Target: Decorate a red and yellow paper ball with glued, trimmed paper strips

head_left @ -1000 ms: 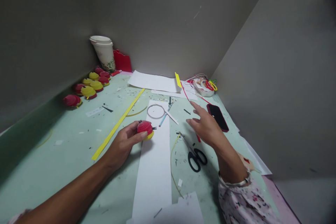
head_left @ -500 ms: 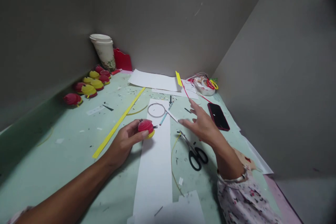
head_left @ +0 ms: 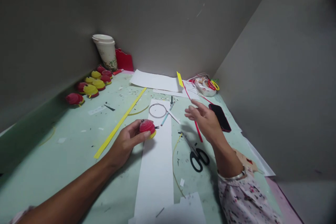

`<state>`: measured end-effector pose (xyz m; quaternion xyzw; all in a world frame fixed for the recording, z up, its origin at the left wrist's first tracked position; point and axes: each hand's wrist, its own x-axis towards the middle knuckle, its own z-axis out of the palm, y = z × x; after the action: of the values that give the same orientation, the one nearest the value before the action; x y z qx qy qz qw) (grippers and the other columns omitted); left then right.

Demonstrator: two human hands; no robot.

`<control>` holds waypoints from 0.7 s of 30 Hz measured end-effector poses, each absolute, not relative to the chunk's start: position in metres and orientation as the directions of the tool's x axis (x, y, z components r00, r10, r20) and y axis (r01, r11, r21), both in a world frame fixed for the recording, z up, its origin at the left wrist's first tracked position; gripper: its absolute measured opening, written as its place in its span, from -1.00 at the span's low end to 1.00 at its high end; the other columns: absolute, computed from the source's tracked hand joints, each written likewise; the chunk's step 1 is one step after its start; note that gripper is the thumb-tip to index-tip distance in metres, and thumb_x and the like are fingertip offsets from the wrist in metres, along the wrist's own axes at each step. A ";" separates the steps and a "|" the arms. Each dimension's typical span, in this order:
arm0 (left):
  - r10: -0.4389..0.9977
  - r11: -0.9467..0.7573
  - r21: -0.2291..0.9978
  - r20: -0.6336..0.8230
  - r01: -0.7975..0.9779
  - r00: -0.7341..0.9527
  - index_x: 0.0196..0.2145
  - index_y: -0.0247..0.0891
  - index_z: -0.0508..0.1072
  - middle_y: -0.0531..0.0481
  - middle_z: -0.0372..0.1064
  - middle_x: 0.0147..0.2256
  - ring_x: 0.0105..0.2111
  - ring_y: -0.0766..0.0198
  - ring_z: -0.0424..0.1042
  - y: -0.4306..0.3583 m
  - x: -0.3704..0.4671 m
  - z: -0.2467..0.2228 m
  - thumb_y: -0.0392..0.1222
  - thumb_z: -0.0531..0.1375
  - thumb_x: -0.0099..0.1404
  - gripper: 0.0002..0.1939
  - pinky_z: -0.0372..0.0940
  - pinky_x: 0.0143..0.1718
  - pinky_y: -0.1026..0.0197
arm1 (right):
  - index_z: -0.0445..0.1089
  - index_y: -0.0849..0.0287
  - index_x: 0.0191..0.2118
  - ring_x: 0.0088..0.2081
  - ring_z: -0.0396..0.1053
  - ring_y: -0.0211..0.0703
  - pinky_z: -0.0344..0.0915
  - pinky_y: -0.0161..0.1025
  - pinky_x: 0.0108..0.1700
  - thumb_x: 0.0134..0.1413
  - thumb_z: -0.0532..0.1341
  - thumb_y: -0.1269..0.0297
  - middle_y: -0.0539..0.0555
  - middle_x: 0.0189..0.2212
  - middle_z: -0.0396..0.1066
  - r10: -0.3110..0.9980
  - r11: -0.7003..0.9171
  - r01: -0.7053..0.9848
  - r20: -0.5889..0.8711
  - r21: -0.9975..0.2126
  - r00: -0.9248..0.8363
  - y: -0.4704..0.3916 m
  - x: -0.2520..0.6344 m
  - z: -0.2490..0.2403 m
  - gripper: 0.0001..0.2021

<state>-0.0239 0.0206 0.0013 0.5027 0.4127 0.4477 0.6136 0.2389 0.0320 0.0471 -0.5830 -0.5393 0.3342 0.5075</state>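
Note:
My left hand (head_left: 130,139) is closed around a small ridged red and yellow paper piece (head_left: 147,128), with black slivers sticking out of its side. It is held over a long white paper strip (head_left: 155,175). To the right, my right hand (head_left: 201,117) hovers above the table with its fingers apart and nothing held. A narrow red strip (head_left: 198,132) passes beneath it. Black-handled scissors (head_left: 195,154) lie just below that hand. A thin ring (head_left: 158,110) and a light blue stick (head_left: 167,113) rest near the strip's far end.
At the left stand several red and yellow pieces (head_left: 91,91) and white cups (head_left: 105,52). A long yellow strip (head_left: 119,124) crosses the left side. A phone (head_left: 220,117) lies at the right, with a clear bag (head_left: 206,86) behind it. Grey walls enclose the table.
My right hand has drawn its fingers in a little and turned, and more of the red strip shows below it. My left hand still holds the red and yellow piece. The view has shifted slightly.

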 end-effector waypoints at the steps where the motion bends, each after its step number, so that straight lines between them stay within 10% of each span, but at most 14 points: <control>1: 0.965 0.086 0.988 -0.051 -0.129 0.256 -0.10 -0.14 0.53 -0.11 0.54 -0.07 -0.04 0.00 0.48 0.021 -0.024 0.001 -0.06 0.34 0.19 -0.68 0.29 0.09 -0.03 | 0.34 0.25 0.17 -0.28 0.57 -0.08 0.47 -0.12 -0.15 0.15 0.22 -0.05 0.17 -0.27 0.59 0.971 0.085 0.229 0.132 -0.970 0.198 0.031 0.238 0.049 -0.41; 10: 0.965 0.062 0.993 -0.032 -0.105 0.261 -0.10 -0.15 0.52 -0.11 0.54 -0.08 -0.04 0.00 0.47 0.019 -0.024 0.007 -0.05 0.34 0.20 -0.68 0.29 0.09 -0.03 | 0.50 0.26 -0.11 -0.47 0.48 -0.14 0.43 -0.17 -0.33 0.09 0.26 0.03 0.07 -0.49 0.52 0.950 0.101 0.292 0.180 -0.951 0.255 0.030 0.231 0.045 -0.61; 15: 0.971 0.045 0.992 -0.016 -0.117 0.240 -0.11 -0.18 0.52 -0.14 0.54 -0.08 -0.03 -0.02 0.48 0.018 -0.021 0.010 -0.06 0.33 0.20 -0.69 0.28 0.10 -0.05 | 0.23 0.07 0.27 0.07 0.40 0.07 0.41 -0.07 -0.04 -0.18 0.43 0.21 0.24 0.17 0.32 0.953 0.181 0.468 0.271 -0.865 0.133 0.031 0.226 0.035 -0.19; 21: 0.972 0.047 0.992 -0.018 -0.118 0.236 -0.11 -0.17 0.52 -0.12 0.55 -0.09 -0.05 -0.01 0.49 0.019 -0.022 0.005 -0.06 0.34 0.19 -0.68 0.29 0.08 -0.03 | 0.53 0.12 -0.20 -0.24 0.46 -0.05 0.36 -0.13 -0.14 0.15 0.23 0.19 0.12 -0.25 0.53 0.883 0.253 0.656 0.447 -0.711 0.144 0.027 0.222 0.039 -0.81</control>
<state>-0.0225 0.0193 0.0049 0.5157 0.4137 0.4590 0.5934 0.2221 0.0269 0.0395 -0.5987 -0.6427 0.1226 0.4620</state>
